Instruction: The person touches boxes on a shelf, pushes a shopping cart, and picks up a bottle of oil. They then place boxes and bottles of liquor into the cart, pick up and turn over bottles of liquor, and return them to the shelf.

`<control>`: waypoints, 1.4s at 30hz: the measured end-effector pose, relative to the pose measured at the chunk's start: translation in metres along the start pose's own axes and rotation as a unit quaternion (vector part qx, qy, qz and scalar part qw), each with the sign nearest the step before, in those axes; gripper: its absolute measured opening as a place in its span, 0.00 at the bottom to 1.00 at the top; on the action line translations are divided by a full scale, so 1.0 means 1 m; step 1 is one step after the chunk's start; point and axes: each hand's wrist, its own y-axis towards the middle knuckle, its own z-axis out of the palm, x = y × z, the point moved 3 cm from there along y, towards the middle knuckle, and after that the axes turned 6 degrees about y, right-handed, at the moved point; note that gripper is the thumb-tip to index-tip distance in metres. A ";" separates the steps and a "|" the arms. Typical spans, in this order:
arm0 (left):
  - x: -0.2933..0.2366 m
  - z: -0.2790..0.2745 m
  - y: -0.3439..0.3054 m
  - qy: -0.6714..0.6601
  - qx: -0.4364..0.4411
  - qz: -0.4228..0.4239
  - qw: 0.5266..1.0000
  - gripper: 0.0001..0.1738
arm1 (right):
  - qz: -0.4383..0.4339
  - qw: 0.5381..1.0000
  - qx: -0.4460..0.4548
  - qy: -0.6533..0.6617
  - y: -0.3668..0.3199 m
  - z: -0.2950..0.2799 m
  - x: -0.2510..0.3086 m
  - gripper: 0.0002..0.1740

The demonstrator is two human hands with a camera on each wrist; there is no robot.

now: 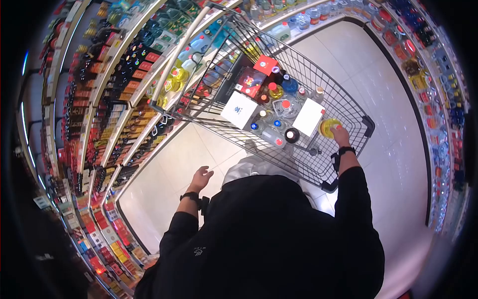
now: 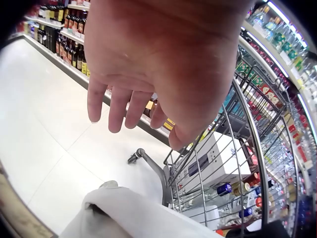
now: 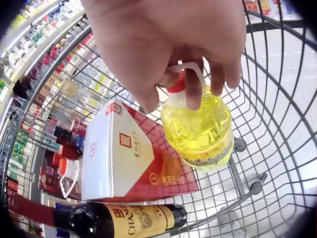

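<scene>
Head view:
- Your right hand [image 1: 340,135] grips the yellow bottle [image 1: 328,128] at the right of the crowded load, inside the cart [image 1: 367,124]. A white-topped box [image 1: 308,117] stands just beside it, and a dark bottle with a white cap [image 1: 292,135] sits lower left of that box.
- Risk: a sideways swing could knock the box and push it into the glass around it.
- Your left hand [image 1: 201,178] is off the cart, left of centre and empty, well apart from the push bar [image 1: 174,56]. With nothing steadying it, the cart could roll if you lean or bump it.
- Packed shelves fill the left side and curve round the right edge.

Left wrist view:
- Left hand released, fingers loose and pointing down, touching nothing.
- Caster [image 2: 132,158] juts out near your grey trouser leg [image 2: 124,213]; a step that way could catch it. Wire side at right stands between this hand and the load.

Right wrist view:
- Fingers hook the white loop handle [image 3: 199,74] near the red cap. Risk: the loop is thin, so a loose hook could let the bottle twist or drop.
- Red-and-white carton side hems it in on the left, mesh on the right. Cannot tell whether the bottle's base touches the wire floor.
- Dark bottle with cream label lies across the lower frame; cannot tell if it is upright.
</scene>
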 end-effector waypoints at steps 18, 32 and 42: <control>-0.185 -0.019 -0.006 -0.294 0.088 0.270 0.913 0.23 | -0.200 0.903 -0.051 0.376 -0.164 -0.132 0.129 0.20; -0.306 0.010 -0.109 -0.573 0.529 0.210 0.589 0.44 | -0.267 0.601 0.044 0.752 -0.172 -0.164 0.271 0.14; -0.277 0.004 -0.120 -0.635 0.443 0.203 0.600 0.39 | -0.182 0.582 0.033 0.792 -0.190 -0.139 0.333 0.11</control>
